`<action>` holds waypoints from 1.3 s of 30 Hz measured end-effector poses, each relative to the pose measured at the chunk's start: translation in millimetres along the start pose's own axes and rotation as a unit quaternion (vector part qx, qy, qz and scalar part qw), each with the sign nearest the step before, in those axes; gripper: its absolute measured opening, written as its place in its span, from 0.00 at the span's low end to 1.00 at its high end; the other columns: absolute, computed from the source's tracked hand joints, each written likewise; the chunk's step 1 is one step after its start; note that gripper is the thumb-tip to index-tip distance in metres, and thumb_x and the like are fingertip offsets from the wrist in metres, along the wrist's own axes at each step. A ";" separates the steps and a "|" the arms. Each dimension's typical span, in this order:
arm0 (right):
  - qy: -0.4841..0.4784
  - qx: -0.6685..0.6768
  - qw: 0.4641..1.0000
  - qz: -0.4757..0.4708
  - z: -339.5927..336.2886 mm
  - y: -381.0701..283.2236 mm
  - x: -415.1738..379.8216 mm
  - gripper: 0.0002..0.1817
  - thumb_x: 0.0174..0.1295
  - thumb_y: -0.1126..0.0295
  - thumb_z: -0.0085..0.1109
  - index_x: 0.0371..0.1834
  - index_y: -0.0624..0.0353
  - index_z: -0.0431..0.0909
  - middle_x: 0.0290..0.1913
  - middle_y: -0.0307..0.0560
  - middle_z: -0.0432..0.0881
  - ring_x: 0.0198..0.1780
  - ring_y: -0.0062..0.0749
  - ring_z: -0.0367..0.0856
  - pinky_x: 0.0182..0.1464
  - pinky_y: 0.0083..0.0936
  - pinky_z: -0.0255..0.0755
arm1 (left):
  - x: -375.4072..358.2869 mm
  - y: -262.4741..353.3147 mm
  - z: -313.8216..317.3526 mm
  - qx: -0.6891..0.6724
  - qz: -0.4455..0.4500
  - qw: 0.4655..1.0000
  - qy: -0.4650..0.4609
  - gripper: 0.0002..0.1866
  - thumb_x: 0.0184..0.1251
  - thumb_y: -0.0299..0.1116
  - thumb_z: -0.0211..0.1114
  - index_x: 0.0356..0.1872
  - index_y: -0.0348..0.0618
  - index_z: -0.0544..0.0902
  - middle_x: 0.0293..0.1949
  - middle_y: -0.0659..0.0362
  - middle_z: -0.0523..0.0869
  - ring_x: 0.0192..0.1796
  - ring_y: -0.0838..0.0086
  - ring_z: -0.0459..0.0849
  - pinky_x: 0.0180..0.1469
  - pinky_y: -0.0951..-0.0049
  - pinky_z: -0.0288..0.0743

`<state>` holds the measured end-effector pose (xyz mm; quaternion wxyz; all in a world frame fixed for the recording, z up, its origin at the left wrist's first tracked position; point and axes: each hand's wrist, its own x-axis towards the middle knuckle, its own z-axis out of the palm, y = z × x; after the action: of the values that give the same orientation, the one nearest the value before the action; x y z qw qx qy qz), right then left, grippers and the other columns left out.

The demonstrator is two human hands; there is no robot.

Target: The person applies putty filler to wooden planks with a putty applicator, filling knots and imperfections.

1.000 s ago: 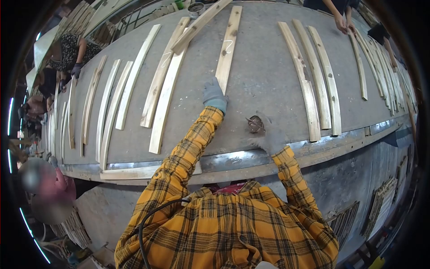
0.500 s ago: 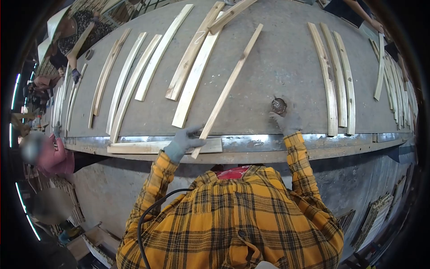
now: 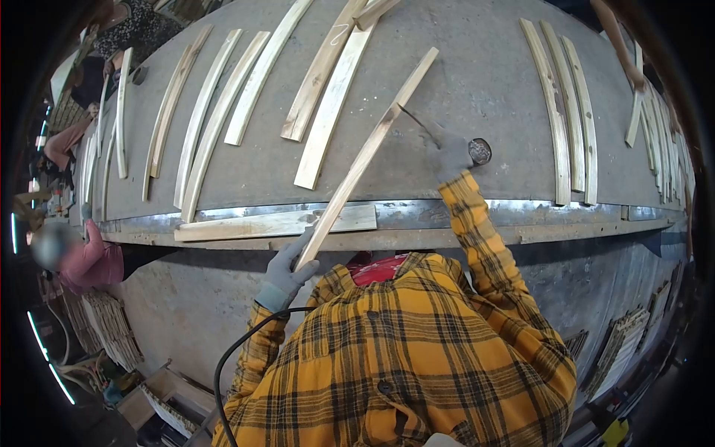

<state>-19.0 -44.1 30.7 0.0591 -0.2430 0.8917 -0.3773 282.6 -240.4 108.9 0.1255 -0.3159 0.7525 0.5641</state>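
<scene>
My left hand (image 3: 289, 270), in a grey glove, grips the near end of a long narrow wooden strip (image 3: 356, 165). The strip slants away from me to the upper right, past the table's front edge. My right hand (image 3: 451, 154), gloved and smeared by motion, is closed on a thin dark tool (image 3: 421, 123) whose kind I cannot tell. Its tip meets the strip's edge at a brown spot. Just right of that hand is a small round container (image 3: 480, 151) with dark contents. Under the held strip, a wide pale board (image 3: 275, 223) lies along the metal edge.
More wooden strips lie on the grey table (image 3: 462, 67): several to the left and centre, three to the right (image 3: 573, 119). Other people work at the far left and the far right (image 3: 622, 48). A person in a pink top (image 3: 93, 257) stands at the left.
My left hand has drawn the strip's near end down and left. My right hand has moved from beside the round container up and left, bringing the dark tool to the strip.
</scene>
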 end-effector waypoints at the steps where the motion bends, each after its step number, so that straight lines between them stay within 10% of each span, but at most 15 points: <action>1: 0.014 -0.061 0.998 -0.029 3.3 -4.6 1.5 0.22 0.60 0.69 0.50 0.58 0.36 0.72 0.33 0.44 0.81 0.28 0.34 0.79 0.32 0.27 0.73 | -0.8 -3.7 -1.3 0.004 -0.005 1.000 -0.002 0.33 0.52 0.37 0.66 0.62 0.51 0.69 0.32 0.62 0.72 0.33 0.79 0.73 0.37 0.78 0.71; 5: -0.024 -0.120 0.992 -0.015 14.6 -17.0 0.4 0.22 0.61 0.67 0.48 0.58 0.32 0.70 0.35 0.45 0.81 0.28 0.40 0.79 0.33 0.32 0.74 | -3.3 4.9 -7.3 -0.013 -0.023 1.000 0.000 0.30 0.55 0.30 0.63 0.63 0.50 0.68 0.32 0.64 0.77 0.23 0.85 0.72 0.24 0.85 0.69; 24: -0.034 -0.122 0.989 -0.074 27.0 -20.4 -16.8 0.22 0.59 0.68 0.46 0.58 0.34 0.68 0.39 0.44 0.78 0.37 0.44 0.79 0.36 0.37 0.75 | 4.0 5.5 -26.3 -0.030 -0.039 0.999 -0.007 0.30 0.54 0.33 0.66 0.62 0.52 0.70 0.31 0.65 0.72 0.26 0.85 0.70 0.26 0.84 0.67; 39: 0.001 -0.061 0.997 -0.038 22.0 -19.8 -7.1 0.25 0.58 0.73 0.48 0.59 0.36 0.70 0.35 0.46 0.80 0.32 0.37 0.80 0.35 0.29 0.74 | 9.2 6.8 -40.6 0.064 -0.004 0.998 -0.011 0.32 0.51 0.33 0.67 0.61 0.49 0.70 0.39 0.58 0.77 0.41 0.75 0.74 0.46 0.78 0.69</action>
<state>1.2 -66.7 28.4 0.0284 -0.2796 0.9032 -0.3246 278.1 -280.0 122.6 0.1561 -0.3037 0.7846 0.5175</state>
